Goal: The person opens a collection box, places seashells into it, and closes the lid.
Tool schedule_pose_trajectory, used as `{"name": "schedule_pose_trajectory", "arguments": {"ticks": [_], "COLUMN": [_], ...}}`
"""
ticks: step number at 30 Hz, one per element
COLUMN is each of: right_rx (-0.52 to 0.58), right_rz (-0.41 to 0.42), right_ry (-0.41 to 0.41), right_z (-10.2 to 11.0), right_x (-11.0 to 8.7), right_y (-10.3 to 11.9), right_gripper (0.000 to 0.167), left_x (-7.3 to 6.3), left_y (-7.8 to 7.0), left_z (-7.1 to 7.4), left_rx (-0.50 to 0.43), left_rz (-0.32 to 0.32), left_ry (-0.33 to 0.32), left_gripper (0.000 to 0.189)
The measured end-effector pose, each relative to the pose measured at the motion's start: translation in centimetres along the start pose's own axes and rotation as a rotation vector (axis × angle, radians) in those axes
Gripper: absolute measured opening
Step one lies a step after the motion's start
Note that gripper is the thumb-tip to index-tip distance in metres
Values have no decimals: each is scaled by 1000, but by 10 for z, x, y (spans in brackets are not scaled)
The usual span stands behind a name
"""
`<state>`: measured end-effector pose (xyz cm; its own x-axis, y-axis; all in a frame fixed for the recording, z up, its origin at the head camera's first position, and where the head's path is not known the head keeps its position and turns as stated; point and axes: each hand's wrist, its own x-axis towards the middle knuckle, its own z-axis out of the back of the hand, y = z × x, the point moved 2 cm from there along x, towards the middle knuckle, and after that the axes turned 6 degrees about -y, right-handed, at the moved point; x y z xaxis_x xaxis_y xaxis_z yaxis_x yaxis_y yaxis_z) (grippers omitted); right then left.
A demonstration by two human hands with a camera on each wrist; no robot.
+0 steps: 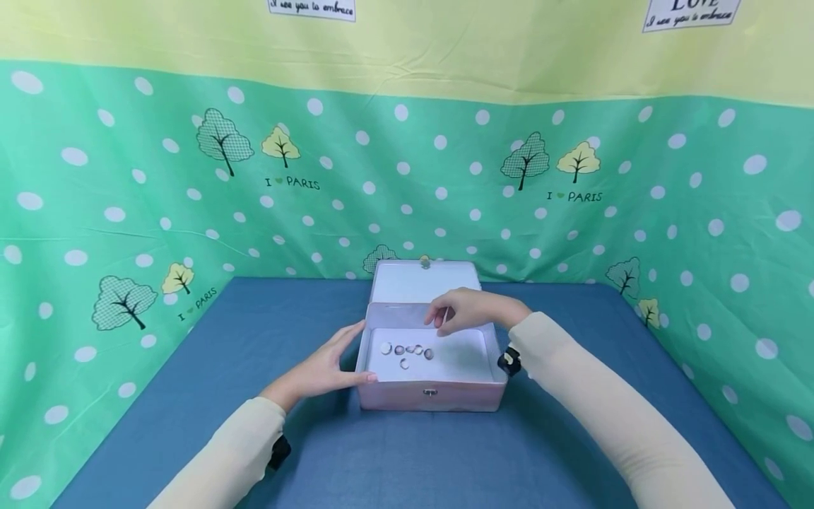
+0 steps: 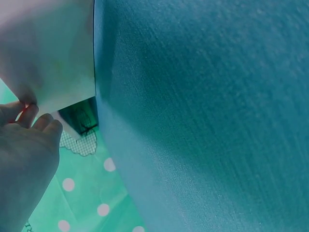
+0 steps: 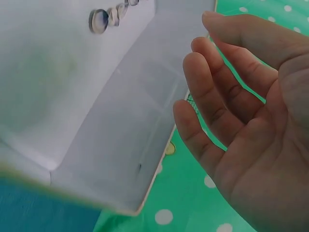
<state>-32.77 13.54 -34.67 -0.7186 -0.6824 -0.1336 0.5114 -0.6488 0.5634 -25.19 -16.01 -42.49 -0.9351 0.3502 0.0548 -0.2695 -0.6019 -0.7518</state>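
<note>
Six small, round, ring-shaped pieces with dark, shiny rims point(image 1: 429, 354) lie on the pale floor of a pink rectangular box with a hinged lid point(image 1: 394, 397), five in a loose row and one nearer the front wall. They are left of the box's middle; several in the row sit so close that I cannot tell whether they touch.

The right hand point(image 1: 469, 309) hangs over the box with fingers loosely bent, a moderate gap between thumb and fingertips, and no piece visible in it. The left hand point(image 1: 321, 369) spreads wide at the box's left side, thumb on the front rim, fingers against the wall.

Working well here, I judge, means keeping that left-hand brace gentle so the box stays put, coming down from above with thumb and forefinger, and handling one piece at a time without nudging its neighbours.

The raised white-lined lid point(image 1: 413, 281) stands behind; beneath is a plain blue tablecloth point(image 1: 331, 456), beyond it a green dotted curtain point(image 1: 445, 233).
</note>
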Motion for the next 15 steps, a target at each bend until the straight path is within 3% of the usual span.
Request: {"name": "schedule_pose_trajectory", "arguments": {"ticks": [15], "right_rx": [2], "right_rz": [4], "right_ry": [-84], "right_z": [14], "right_x": [-55], "right_y": [-29], "right_gripper": [21], "left_x": [1], "left_y": [2], "left_z": [-1], "left_rx": [2], "left_rz": [4], "left_ry": [5], "left_gripper": [105]}}
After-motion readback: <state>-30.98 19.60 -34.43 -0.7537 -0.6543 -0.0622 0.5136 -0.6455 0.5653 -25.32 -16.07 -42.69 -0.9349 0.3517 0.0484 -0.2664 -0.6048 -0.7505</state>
